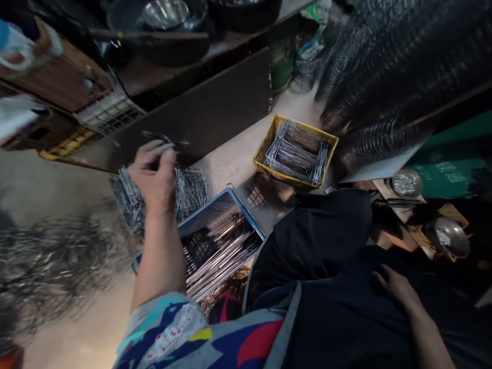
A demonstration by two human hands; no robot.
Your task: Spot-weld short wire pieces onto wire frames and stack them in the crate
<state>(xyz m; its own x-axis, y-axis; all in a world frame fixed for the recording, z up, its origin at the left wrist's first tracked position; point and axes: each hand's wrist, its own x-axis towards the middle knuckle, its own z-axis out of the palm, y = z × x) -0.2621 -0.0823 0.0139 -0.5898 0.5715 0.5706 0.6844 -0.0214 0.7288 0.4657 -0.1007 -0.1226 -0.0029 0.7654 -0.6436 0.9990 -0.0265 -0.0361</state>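
My left hand [154, 171] reaches over bundles of bent wire pieces [190, 192] on the left, thumb and fingers curled close together. A thin bent wire [157, 136], blurred, shows at its fingertips against the dark board. Below and right of this hand, a blue crate [244, 205] holds long straight metal rods [221, 261]. A yellow crate [295, 179] with rectangular bent wire frames [295, 148] stands right of centre. My right hand [394, 284] rests on the dark cloth over my lap, its fingers apart and nothing seen in them.
Tangled wire [57, 266] covers the floor at left. A dark board [200, 113] leans below a shelf with metal bowls [165, 14]. Stacked wire coils [376, 77] rise at the upper right. Two small metal bowls [448, 238] [406, 183] stand at right.
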